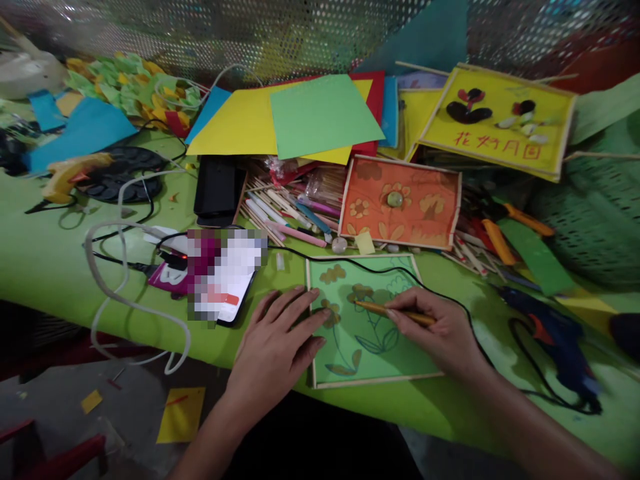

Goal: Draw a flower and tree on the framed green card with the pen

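Note:
A green framed paper panel [370, 347] with drawn flowers lies on the green table near its front edge. My left hand [277, 347] rests flat, fingers spread, on the table and on the panel's left edge. My right hand [440, 330] grips a thin yellow-brown pencil [385, 309], whose tip touches a flower near the panel's top middle. A black cable [445, 297] runs over the panel's upper right corner, behind my right hand.
An orange flower panel [400, 203] lies just behind, a yellow one [500, 120] at the back right. Coloured paper sheets [320, 113], sticks and pens [285, 207] fill the middle. A phone [227, 280] lies left, a blue glue gun [555, 333] right, white cord [120, 293] far left.

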`<state>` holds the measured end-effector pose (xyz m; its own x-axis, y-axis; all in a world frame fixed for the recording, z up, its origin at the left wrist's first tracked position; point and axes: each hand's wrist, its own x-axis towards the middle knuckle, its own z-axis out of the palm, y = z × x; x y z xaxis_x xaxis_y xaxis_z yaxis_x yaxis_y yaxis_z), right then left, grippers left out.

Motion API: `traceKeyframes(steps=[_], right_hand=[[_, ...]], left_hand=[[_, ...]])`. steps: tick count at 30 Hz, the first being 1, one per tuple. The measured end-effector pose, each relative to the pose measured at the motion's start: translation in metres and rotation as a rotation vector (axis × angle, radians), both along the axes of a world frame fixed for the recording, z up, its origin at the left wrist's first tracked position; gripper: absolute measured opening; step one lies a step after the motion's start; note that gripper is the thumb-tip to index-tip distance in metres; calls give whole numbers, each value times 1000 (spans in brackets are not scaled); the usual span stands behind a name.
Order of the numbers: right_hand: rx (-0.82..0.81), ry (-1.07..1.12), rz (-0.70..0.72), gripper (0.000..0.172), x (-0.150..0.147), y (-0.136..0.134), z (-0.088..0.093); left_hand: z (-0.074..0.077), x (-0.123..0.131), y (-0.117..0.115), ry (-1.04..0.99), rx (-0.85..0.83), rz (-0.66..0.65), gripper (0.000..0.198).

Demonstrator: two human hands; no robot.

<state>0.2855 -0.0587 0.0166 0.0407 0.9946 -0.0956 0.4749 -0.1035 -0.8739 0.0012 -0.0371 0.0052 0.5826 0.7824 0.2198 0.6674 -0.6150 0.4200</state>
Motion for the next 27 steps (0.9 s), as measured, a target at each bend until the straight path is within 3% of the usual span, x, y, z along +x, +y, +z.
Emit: traceKeyframes(steps=[12,27], right_hand=[[35,31,-60,9,-2,2,0],[-1,33,-33,8,-2,2,5]], left_hand=[[0,1,-1,-4,3,3,33],[0,1,-1,-2,-10,4,34]])
